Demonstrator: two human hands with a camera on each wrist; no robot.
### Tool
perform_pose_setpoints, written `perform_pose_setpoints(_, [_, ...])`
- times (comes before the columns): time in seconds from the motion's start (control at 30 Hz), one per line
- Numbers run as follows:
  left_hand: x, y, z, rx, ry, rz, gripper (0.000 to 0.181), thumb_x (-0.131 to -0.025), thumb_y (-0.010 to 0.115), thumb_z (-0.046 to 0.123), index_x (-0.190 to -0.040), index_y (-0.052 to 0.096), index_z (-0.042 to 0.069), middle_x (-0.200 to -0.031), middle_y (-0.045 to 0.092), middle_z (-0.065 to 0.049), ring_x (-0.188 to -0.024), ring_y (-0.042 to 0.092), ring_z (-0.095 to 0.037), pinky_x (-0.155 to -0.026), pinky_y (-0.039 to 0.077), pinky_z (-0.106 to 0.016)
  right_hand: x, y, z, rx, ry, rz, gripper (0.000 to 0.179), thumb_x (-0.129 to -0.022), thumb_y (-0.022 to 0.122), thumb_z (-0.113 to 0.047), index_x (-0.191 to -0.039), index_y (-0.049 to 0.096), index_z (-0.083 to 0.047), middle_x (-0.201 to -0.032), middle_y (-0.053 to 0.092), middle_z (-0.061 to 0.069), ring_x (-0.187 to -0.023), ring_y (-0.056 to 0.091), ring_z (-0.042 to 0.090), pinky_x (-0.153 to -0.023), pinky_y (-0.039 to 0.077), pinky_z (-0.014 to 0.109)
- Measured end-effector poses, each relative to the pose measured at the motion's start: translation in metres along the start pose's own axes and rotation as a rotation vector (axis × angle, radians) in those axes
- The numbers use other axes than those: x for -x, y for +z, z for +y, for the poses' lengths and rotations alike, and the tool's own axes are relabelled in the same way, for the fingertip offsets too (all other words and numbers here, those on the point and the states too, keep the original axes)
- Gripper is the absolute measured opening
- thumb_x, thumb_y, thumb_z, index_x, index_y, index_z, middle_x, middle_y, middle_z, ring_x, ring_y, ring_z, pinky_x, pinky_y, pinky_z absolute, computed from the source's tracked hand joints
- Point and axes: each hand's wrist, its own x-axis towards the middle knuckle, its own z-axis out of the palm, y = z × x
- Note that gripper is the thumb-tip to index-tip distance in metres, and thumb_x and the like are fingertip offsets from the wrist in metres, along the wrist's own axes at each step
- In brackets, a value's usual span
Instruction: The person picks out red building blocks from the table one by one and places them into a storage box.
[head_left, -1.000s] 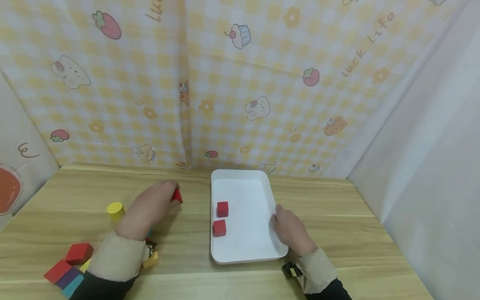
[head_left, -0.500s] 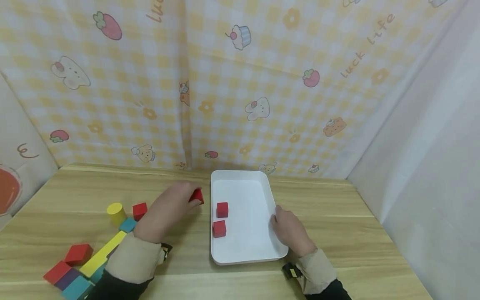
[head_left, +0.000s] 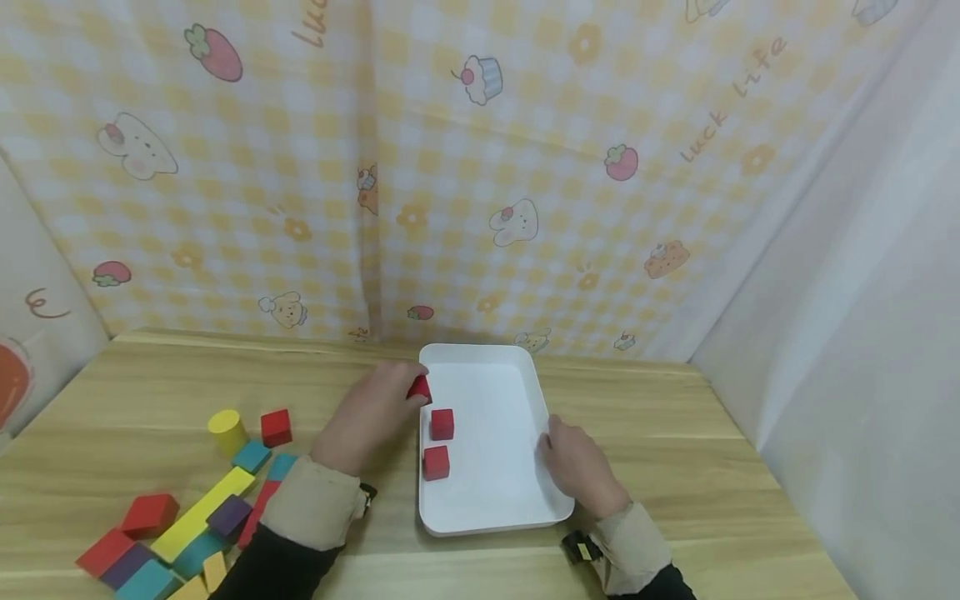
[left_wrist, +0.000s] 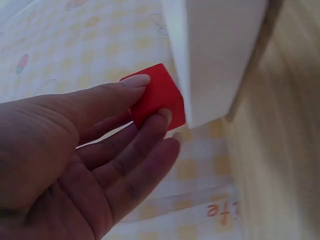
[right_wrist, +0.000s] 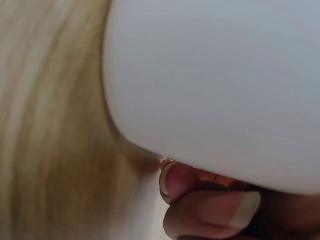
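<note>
Between thumb and fingertips, my left hand pinches a red cube at the left rim of a white tray. In the left wrist view the red cube is up against the tray's white wall. Two more red cubes, one behind the other, sit inside the tray along its left side. My right hand grips the tray's right edge. The right wrist view has its curled fingers at the tray's side, partly hidden.
Left on the wooden table lie several coloured blocks: a yellow cylinder, a red cube, a long yellow block, a purple block and others, partly under my left sleeve. A patterned cloth hangs behind the table.
My left hand has carried the red cube rightward from over the table to the tray's left rim. More blocks show behind the left arm. The right hand and tray have stayed put.
</note>
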Motion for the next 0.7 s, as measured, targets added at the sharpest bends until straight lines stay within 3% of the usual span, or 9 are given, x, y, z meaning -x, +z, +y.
perform_pose_setpoints(0.2, [-0.004,0.010,-0.006,0.016,0.015,0.032,0.018,-0.089,0.076,0.007,-0.107,0.072,0.003,-0.090,0.071,-0.005,-0.081,0.061,-0.017,-0.084,0.059,-0.035,0.000,0.002,-0.001,0.026,-0.009,0.015,0.043,-0.103,0.047,-0.012,-0.134,0.049,0.016,-0.112,0.067,0.034,-0.073,0.063,0.023,-0.064,0.053,0.036])
perform_pose_setpoints(0.4, [-0.009,0.019,-0.009,0.022,0.064,0.074,0.024,-0.089,0.076,0.007,-0.112,0.071,0.001,-0.092,0.071,-0.007,-0.082,0.061,-0.019,-0.079,0.057,-0.034,0.001,0.002,0.000,0.019,-0.009,0.021,0.042,-0.103,0.047,-0.012,-0.134,0.050,0.016,-0.111,0.067,0.034,-0.072,0.062,0.022,-0.061,0.052,0.034])
perform_pose_setpoints(0.7, [-0.013,0.029,-0.009,-0.029,0.082,0.070,0.021,-0.087,0.078,0.006,-0.107,0.072,0.002,-0.092,0.071,-0.009,-0.081,0.062,-0.019,-0.079,0.058,-0.034,0.002,0.003,-0.002,0.013,-0.009,0.023,0.042,-0.103,0.047,-0.012,-0.134,0.049,0.017,-0.112,0.067,0.035,-0.077,0.066,0.026,-0.066,0.055,0.038])
